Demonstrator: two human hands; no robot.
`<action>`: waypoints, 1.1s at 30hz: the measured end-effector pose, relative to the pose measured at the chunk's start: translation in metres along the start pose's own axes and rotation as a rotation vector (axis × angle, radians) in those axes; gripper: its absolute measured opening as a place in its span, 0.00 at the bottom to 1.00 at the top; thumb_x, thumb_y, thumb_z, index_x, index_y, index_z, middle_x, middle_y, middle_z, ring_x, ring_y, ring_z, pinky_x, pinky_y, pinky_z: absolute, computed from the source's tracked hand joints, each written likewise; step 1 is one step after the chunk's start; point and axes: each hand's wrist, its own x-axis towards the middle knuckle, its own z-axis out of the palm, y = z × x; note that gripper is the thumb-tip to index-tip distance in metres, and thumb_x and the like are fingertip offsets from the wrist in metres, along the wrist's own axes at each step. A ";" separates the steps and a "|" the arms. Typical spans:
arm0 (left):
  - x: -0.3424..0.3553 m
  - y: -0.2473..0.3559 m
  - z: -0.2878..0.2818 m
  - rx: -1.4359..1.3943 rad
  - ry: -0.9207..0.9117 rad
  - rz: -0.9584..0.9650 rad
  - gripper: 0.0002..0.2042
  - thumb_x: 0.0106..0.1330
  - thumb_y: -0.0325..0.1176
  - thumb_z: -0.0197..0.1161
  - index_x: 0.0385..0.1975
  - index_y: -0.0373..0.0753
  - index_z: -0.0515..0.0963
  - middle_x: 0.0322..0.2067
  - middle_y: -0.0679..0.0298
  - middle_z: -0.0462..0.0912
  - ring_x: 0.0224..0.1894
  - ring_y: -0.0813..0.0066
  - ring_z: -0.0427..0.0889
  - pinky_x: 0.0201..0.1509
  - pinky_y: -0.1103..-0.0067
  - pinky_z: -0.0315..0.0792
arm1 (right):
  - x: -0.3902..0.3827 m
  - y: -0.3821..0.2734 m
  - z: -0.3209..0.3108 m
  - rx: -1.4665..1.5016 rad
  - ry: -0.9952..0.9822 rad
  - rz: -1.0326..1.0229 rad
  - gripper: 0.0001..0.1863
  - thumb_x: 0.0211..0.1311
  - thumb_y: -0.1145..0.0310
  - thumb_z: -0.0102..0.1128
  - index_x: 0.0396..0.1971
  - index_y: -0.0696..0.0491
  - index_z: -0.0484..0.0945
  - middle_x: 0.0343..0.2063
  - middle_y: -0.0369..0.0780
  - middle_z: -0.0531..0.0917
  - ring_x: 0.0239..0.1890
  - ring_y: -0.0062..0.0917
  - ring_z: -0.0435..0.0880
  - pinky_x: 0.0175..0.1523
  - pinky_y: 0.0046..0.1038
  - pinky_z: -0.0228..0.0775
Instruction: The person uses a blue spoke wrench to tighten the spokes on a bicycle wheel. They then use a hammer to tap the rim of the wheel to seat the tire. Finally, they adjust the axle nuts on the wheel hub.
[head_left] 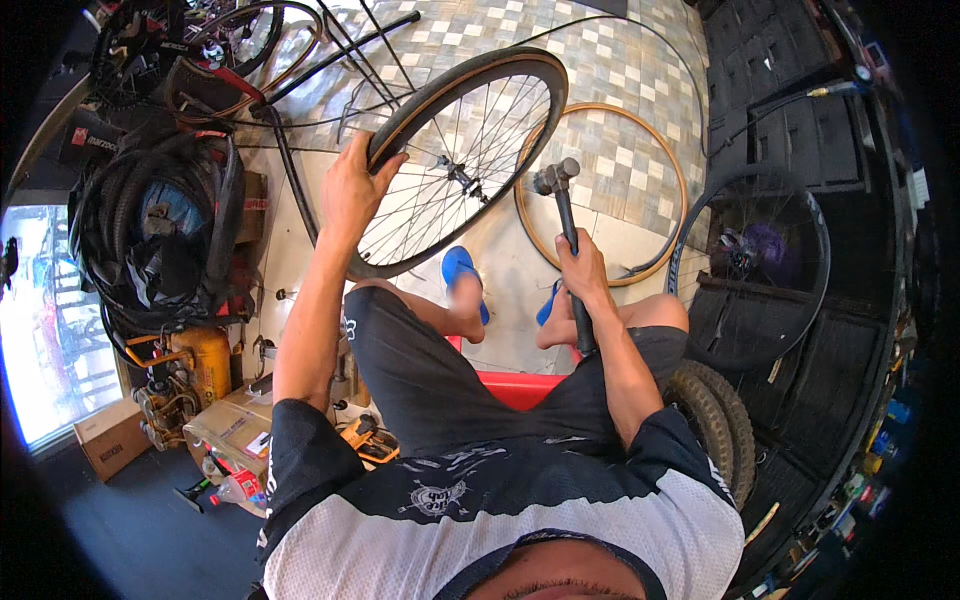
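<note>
A spoked bicycle wheel (461,178) with a dark tyre stands tilted before my knees, its hub facing me. My left hand (354,190) grips its left edge, with the thumb on the inner side of the rim; the other fingers are partly hidden behind the tyre. My right hand (584,266) is closed round the dark handle of a hammer (566,210). The hammer head points up and away from me, just right of the wheel and apart from it. Beyond the hammer, a thin tan-edged tyre (684,188) lies on the tiled floor.
Another wheel (741,250) leans against dark cabinets (790,130) on the right, near a knobby tyre (715,410). Bike frames and parts (225,60) crowd the far left. Bundled tyres (150,215), a yellow machine (203,358) and a cardboard box (230,430) stand at left.
</note>
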 end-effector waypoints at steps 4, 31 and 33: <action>0.010 -0.019 0.000 -0.057 0.027 0.043 0.24 0.61 0.52 0.76 0.42 0.39 0.78 0.33 0.49 0.86 0.36 0.45 0.86 0.39 0.59 0.77 | -0.014 0.009 -0.005 -0.010 -0.036 -0.007 0.19 0.72 0.54 0.58 0.41 0.58 0.78 0.28 0.57 0.84 0.34 0.55 0.85 0.40 0.49 0.74; 0.049 -0.021 0.005 -0.036 -0.179 0.340 0.23 0.64 0.53 0.72 0.50 0.44 0.76 0.41 0.56 0.85 0.45 0.49 0.85 0.45 0.60 0.77 | -0.040 0.038 0.011 -0.146 -0.434 0.114 0.21 0.69 0.53 0.59 0.40 0.60 0.77 0.33 0.58 0.85 0.41 0.57 0.86 0.46 0.51 0.74; 0.050 -0.024 0.005 -0.006 -0.180 0.349 0.24 0.64 0.54 0.71 0.51 0.46 0.75 0.41 0.58 0.85 0.45 0.48 0.85 0.45 0.59 0.78 | -0.039 0.036 0.008 -0.129 -0.428 0.135 0.21 0.70 0.53 0.59 0.41 0.60 0.77 0.31 0.57 0.85 0.36 0.53 0.87 0.43 0.50 0.76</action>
